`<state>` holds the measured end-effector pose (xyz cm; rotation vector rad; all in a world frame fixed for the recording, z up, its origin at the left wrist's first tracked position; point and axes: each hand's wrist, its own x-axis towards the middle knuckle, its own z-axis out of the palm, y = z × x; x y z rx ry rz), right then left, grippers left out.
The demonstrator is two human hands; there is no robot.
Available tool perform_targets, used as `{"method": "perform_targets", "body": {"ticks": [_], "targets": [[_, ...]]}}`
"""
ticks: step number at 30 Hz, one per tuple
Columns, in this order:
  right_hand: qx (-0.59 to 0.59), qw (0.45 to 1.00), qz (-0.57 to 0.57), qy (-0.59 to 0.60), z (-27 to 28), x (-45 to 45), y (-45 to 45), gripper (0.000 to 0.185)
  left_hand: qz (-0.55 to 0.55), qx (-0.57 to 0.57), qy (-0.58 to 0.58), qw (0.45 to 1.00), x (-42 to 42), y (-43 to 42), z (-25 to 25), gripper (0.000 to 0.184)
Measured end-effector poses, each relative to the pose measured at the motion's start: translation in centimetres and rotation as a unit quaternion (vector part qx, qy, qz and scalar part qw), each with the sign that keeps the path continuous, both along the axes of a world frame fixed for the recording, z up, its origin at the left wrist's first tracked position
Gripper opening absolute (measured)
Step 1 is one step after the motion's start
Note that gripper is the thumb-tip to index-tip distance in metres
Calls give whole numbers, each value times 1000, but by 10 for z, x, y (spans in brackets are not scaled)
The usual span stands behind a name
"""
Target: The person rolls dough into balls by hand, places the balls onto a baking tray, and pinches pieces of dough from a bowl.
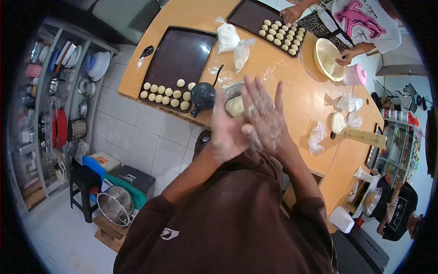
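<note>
My left hand [228, 130] is blurred by motion, its palm turned up and fingers stretched away from me. Close against its right side is my right hand [264, 114], flour-dusted, with fingers straight and spread. Whether anything lies between the palms is hidden. A pale lump of dough [235, 106] shows between the hands, with a grey bowl [234, 90] partly seen behind it. Left of my hands stands a dark round scale-like object [203, 96] with a curved black stem. Beside it, a dark baking tray [182, 52] holds several dough balls [168, 92] along its near edge.
Across the wooden table [292, 102], another person's hand [292, 14] reaches over a second tray [248, 16] of dough balls; their other hand holds a cream bowl [322, 42]. Plastic bags of flour [227, 37], a pink-lidded container [355, 74] and a cardboard-coloured roll [366, 138] also lie there.
</note>
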<state>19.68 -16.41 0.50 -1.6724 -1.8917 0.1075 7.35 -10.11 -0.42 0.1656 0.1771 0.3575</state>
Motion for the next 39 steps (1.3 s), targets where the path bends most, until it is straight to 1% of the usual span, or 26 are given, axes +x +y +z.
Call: {"method": "perform_targets", "body": {"ticks": [1, 2, 3, 4, 6, 8, 10, 11, 14, 15, 17, 19, 20, 22, 23, 26, 27, 29, 30, 32, 34, 35, 36, 37, 38, 39], "targets": [[-60, 997, 53, -25, -4, -3, -11, 63, -7, -64, -37, 997, -4, 7, 0, 95], [-24, 993, 98, -54, -5, -16, -16, 63, -12, -126, -75, 989, -4, 13, -1, 100], [10, 987, 140, -81, -6, -36, -18, 64, -22, -219, -171, 961, 4, 9, -25, 113], [45, 976, 182, -108, -7, -45, -18, 65, -35, -239, -175, 955, 14, 1, -46, 111], [-199, 970, 82, -109, -6, -39, -12, 65, -53, -109, -20, 992, 24, -14, -45, 108], [-219, 973, 19, -73, -5, -24, 0, 65, -64, -2, 58, 996, 13, -14, -24, 105], [-24, 1000, 2, -14, -4, 3, 5, 65, -71, -26, 15, 997, -3, 5, -13, 103], [-26, 998, 59, -8, -24, 1, -6, 64, -53, -44, -58, 996, -7, 17, -21, 104], [39, 978, 193, -63, -33, -43, -22, 64, -8, -16, -16, 1000, 12, 18, -23, 104], [57, 984, 156, -62, -31, -39, -16, 64, -40, -2, 70, 997, 21, 8, -24, 103], [93, 991, 78, -56, -23, -23, 9, 62, -68, -55, 20, 996, 20, -20, -93, 102], [127, 991, -4, -48, -14, -6, 32, 61, -13, 42, 0, 999, 0, -8, -47, 99], [107, 994, 5, -39, -16, -6, 28, 61, 17, 88, -7, 996, -10, -2, -24, 97], [31, 997, 74, -16, -27, -12, 6, 61, -22, -125, -36, 991, -13, 27, 1, 97], [-26, 991, 132, -1, -31, -18, -8, 61, -29, 15, -49, 998, -11, 29, -11, 96], [27, 970, 237, -48, -9, -55, 0, 62, -85, 40, 115, 989, 13, 13, -10, 103], [28, 984, 176, -16, -2, -50, 6, 62, -109, 57, 152, 981, 20, -1, -15, 105], [30, 997, 48, 57, 12, -29, 26, 62, -6, 129, 91, 987, 4, -5, -20, 101], [28, 995, -17, 93, 14, -23, 27, 62, -27, 63, 76, 995, -2, 6, -11, 100], [9, 997, 43, 70, -16, -15, 6, 63, -63, -75, 56, 994, -13, 27, 7, 100], [22, 993, 112, 3, -23, -27, -5, 65, -8, -36, -68, 997, -11, 35, 7, 100], [43, 987, 147, -49, -19, -50, -6, 66, -31, 6, -67, 997, -4, 37, -12, 101], [65, 976, 183, -103, -18, -61, -6, 68, 33, -186, -75, 979, 3, 25, -27, 101], [51, 984, 151, -82, -16, -57, -4, 67, 97, -370, -80, 921, 14, 6, -43, 102], [39, 990, 120, -60, -13, -48, 3, 66, 159, -537, -80, 825, 21, -10, -55, 102], [27, 995, 89, -36, -9, -36, 11, 66, 140, -510, -60, 847, 17, -10, -52, 102]]}}
